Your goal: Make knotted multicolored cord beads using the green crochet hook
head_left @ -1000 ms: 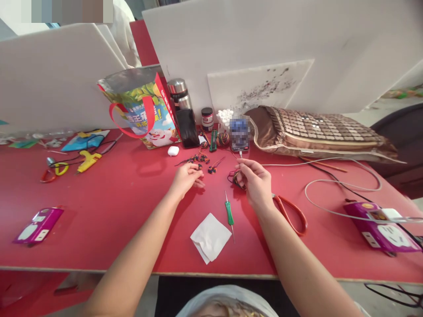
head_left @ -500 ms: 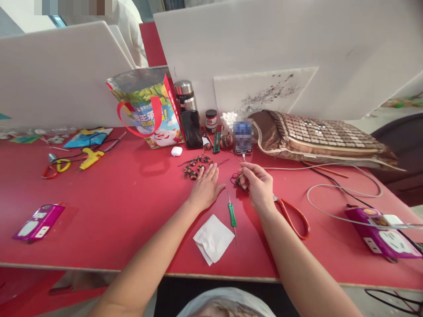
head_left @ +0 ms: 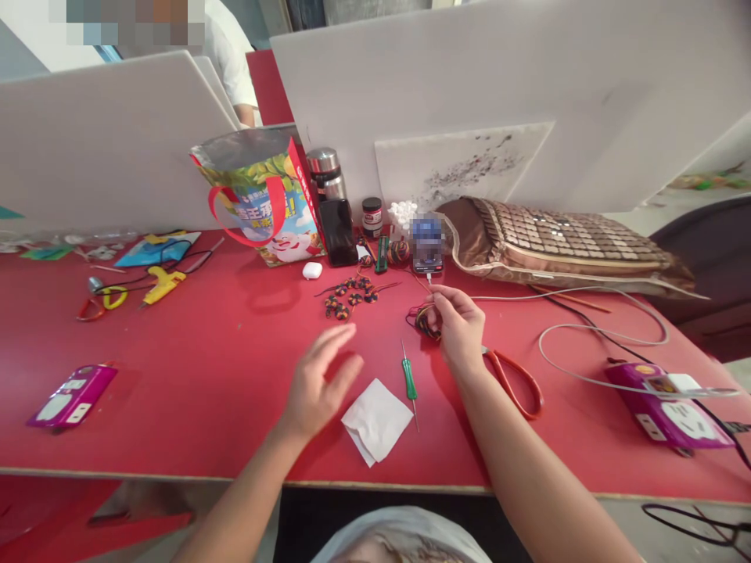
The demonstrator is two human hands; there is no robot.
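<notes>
My left hand (head_left: pixel 321 379) is raised over the red table, fingers apart and holding nothing. Beyond its fingertips lies a loop of dark cord knotted into multicoloured balls (head_left: pixel 341 310). My right hand (head_left: pixel 461 324) is closed around a bundle of dark multicoloured cord (head_left: pixel 423 322), with thumb and forefinger pinched together. Between my hands a green-handled double-ended needle tool (head_left: pixel 409 381) lies near a folded white tissue (head_left: pixel 376 422). Red-handled pliers (head_left: pixel 516 383) rest beside my right wrist, their jaws partly hidden behind it.
A phone (head_left: pixel 428 244) on a white cable stands behind my right hand. Further back are a colourful bag (head_left: pixel 258 195), a steel flask (head_left: pixel 326 172) and a black phone (head_left: pixel 339 233). A yellow glue gun (head_left: pixel 161 286) lies left; purple power strips (head_left: pixel 73 396) sit at both sides.
My left hand has lifted away from beside the knotted cord and drawn back toward me and to the left. My right hand stays almost in place with its cord bundle.
</notes>
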